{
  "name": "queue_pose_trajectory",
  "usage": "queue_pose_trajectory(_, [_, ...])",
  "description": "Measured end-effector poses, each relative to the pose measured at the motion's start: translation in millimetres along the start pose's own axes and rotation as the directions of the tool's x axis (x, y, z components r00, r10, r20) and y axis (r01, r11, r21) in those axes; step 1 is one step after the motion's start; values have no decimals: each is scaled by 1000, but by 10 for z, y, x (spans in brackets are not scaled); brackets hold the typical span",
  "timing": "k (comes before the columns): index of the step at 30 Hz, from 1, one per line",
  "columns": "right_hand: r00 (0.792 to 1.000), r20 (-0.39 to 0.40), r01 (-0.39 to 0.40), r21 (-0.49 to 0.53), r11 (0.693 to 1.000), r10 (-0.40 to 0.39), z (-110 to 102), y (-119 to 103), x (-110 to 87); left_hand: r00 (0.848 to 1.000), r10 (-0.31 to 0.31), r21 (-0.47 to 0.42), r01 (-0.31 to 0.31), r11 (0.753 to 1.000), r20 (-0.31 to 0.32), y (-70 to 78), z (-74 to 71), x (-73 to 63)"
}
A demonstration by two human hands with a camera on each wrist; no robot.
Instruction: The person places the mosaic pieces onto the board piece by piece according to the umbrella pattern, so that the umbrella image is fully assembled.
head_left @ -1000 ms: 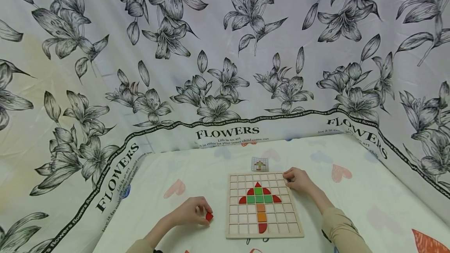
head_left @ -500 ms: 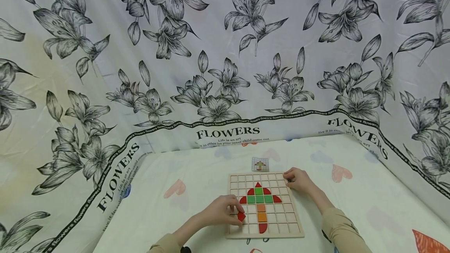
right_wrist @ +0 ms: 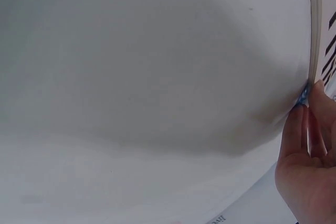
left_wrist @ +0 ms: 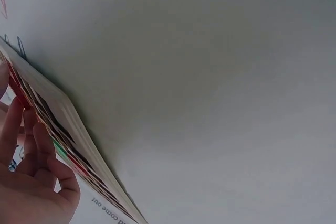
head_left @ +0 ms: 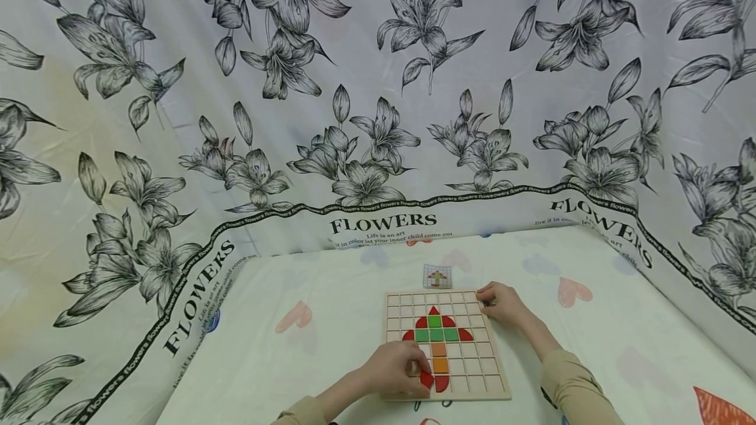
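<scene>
My left hand (head_left: 392,369) pinches a small red block (head_left: 426,380) over the lower part of the wooden grid board (head_left: 480,374), right beside a rounded red block (head_left: 441,383) lying in the bottom row. In the left wrist view, red shows at my fingertips (left_wrist: 25,109) close against the board's surface; its exact shape is partly hidden. Green, orange and red blocks form a rocket-like figure up the middle, topped by a red triangle (head_left: 434,311). My right hand (head_left: 503,302) grips the board's far right corner, with a bit of blue (right_wrist: 303,95) between thumb and fingers.
A small picture card (head_left: 437,276) of a similar figure lies just behind the board. The table is covered by a pale cloth (head_left: 331,281) printed with hearts. A flower-print curtain (head_left: 378,149) rises around the back and sides.
My left hand has carried the red block rightward from beside the board, over its left edge, to the lower middle near the rounded red block. The right hand has stayed at the corner.
</scene>
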State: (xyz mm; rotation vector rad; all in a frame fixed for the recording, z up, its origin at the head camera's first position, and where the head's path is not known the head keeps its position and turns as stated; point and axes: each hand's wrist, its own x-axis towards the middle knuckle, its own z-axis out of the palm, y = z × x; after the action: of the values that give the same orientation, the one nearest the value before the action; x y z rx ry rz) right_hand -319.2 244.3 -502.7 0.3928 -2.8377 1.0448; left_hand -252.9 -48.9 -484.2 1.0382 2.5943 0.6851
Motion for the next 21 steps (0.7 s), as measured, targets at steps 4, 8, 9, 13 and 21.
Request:
queue_pose_trajectory(4, [1000,-1,-18,8,1000,18,-2,-9,4,1000,-5,47,6,999,-21,13,35,0])
queue_pose_trajectory(8, [1000,3,-24,15,1000,24,2,-7,4,1000,-9,48,10,999,-30,28,58,-4])
queue_pose_trajectory(9, [1000,4,-19,11,1000,19,2,-7,2,999,-7,52,9,999,-33,29,61,-5])
queue_pose_trajectory(13, [1000,0,-22,3,1000,22,7,-3,3,999,-6,57,9,998,-37,30,68,-7])
queue_pose_trajectory(21, [1000,-5,3,9,1000,-3,-1,7,6,999,-23,9,23,1000,-34,19,71,8])
